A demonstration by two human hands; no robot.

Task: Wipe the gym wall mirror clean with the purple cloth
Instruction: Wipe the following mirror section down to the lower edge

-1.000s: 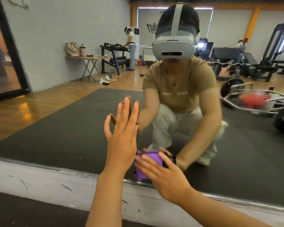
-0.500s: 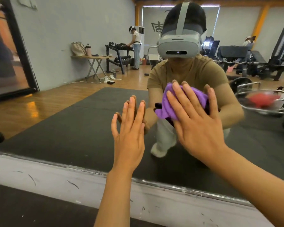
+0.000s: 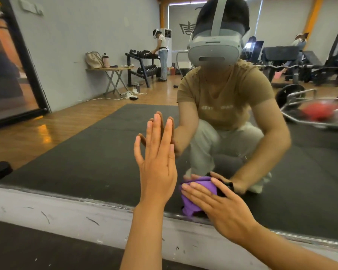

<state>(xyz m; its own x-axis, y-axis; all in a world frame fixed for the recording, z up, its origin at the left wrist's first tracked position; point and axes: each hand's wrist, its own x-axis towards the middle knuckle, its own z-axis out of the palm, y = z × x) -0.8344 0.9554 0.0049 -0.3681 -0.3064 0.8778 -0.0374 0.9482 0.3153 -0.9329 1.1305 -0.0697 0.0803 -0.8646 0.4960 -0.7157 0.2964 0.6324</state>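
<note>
The wall mirror (image 3: pixel 90 152) fills most of the view and shows my crouching reflection. My left hand (image 3: pixel 157 164) lies flat on the glass, fingers straight and pointing up, holding nothing. My right hand (image 3: pixel 220 208) presses the purple cloth (image 3: pixel 198 193) against the mirror low down, just above its bottom edge. Its fingers are spread over the cloth, which bunches out to the left and below the palm.
A scuffed white wall strip (image 3: pixel 57 209) runs under the mirror, with dark floor matting (image 3: pixel 27 248) below it. The reflection shows a gym: a folding table, a dumbbell rack, another person, benches and a barbell rack.
My right hand has swept the cloth down from chest height on the reflection to the mirror's bottom edge. One second ago it was also low. The left hand has stayed flat on the glass.
</note>
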